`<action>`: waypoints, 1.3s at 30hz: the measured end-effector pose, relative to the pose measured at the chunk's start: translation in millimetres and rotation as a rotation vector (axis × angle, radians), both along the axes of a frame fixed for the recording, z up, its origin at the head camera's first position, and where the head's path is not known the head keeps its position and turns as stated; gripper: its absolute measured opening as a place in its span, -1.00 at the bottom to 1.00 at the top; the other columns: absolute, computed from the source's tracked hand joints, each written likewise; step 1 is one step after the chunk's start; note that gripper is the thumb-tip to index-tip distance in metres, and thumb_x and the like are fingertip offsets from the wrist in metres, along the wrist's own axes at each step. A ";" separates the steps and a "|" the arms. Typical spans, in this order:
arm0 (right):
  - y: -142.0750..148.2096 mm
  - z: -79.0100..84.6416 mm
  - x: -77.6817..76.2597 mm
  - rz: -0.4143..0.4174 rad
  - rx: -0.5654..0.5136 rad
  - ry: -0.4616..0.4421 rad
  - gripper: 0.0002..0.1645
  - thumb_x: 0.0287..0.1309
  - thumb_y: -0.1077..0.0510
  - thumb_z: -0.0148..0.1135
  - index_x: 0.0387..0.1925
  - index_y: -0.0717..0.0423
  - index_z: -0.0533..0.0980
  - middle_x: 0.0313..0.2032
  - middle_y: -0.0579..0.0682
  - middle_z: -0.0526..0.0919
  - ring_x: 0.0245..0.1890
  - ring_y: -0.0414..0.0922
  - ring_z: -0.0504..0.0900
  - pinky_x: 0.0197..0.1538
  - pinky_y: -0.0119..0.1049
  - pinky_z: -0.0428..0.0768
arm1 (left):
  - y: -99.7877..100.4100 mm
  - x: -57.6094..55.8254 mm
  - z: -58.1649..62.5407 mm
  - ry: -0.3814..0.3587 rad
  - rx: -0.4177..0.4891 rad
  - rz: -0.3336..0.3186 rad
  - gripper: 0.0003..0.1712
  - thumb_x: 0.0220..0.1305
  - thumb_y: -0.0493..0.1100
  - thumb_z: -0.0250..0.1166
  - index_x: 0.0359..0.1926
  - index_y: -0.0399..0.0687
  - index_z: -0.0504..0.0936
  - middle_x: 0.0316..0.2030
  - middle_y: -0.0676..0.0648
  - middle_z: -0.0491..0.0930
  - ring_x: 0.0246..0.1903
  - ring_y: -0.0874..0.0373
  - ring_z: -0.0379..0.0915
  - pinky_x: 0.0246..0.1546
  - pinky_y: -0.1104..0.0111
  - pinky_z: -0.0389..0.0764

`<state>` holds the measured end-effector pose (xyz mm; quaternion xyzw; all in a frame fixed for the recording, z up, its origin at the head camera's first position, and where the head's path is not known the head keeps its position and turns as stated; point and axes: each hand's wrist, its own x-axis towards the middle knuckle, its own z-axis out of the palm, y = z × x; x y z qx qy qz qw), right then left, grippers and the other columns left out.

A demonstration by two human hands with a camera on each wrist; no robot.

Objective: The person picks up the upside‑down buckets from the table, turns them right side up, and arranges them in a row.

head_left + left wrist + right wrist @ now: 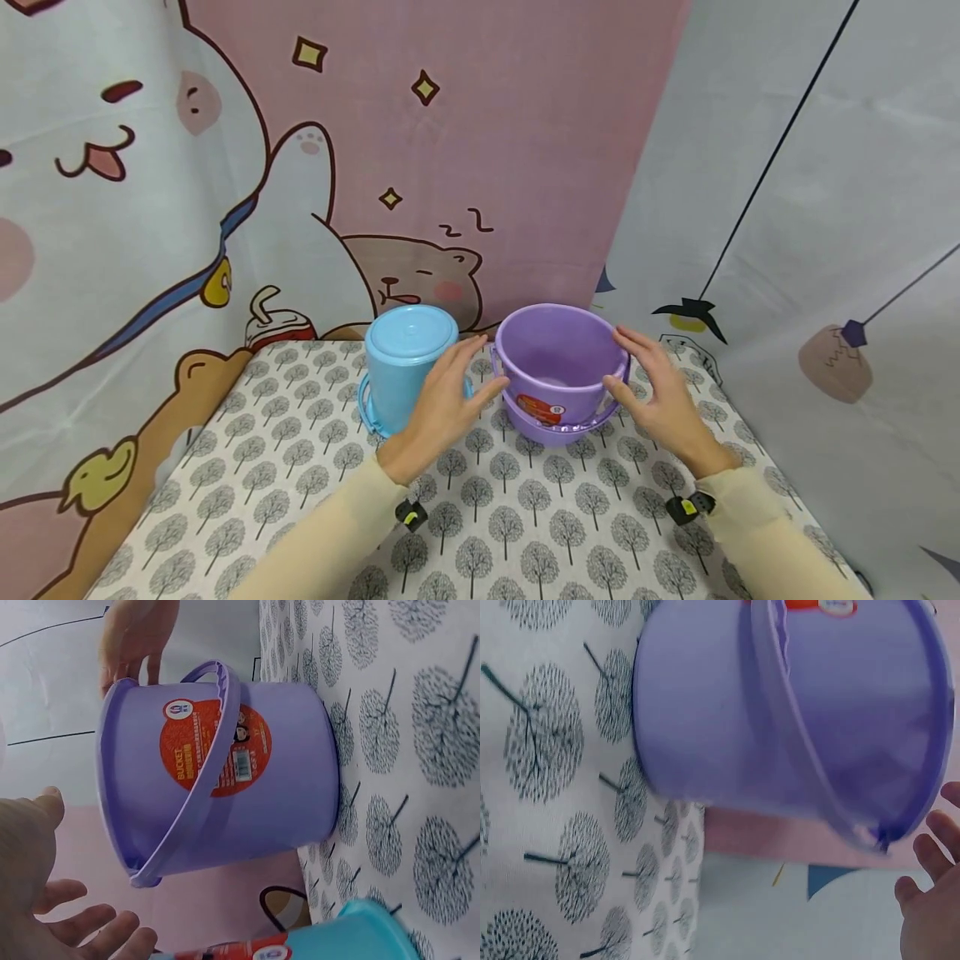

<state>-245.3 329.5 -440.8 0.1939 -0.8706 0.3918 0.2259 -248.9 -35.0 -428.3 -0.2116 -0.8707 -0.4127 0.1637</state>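
Note:
A purple bucket [558,400] stands upright on the cloth-covered table, its mouth up and its handle hanging down across the front over a red label. My left hand [442,400] is at the bucket's left side, fingers loosely extended; the left wrist view shows a gap between that hand [67,900] and the bucket [285,750]. At the other side my right hand [663,400] is beside the rim, with fingers spread; whether it touches is hard to tell. A light blue bucket [401,375] stands upside down to the left, partly hidden behind my left hand.
A white cloth with a tree print [476,554] covers the table. Behind it hangs a pink and white cartoon curtain [450,167]; a pale grey curtain [787,250] hangs at the right. The blue bucket's handle [363,408] sticks out at its left near the table.

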 end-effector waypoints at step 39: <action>-156.7 -7.8 45.3 0.426 0.278 0.219 0.01 0.53 0.07 0.53 0.83 0.06 0.28 0.80 0.12 0.34 0.77 0.16 0.42 0.79 0.17 0.49 | -137.0 22.4 -32.8 0.267 -0.024 0.234 0.07 0.37 -0.04 0.76 0.73 -0.19 0.42 0.63 -0.37 0.45 0.48 -0.42 0.60 0.37 -0.41 0.79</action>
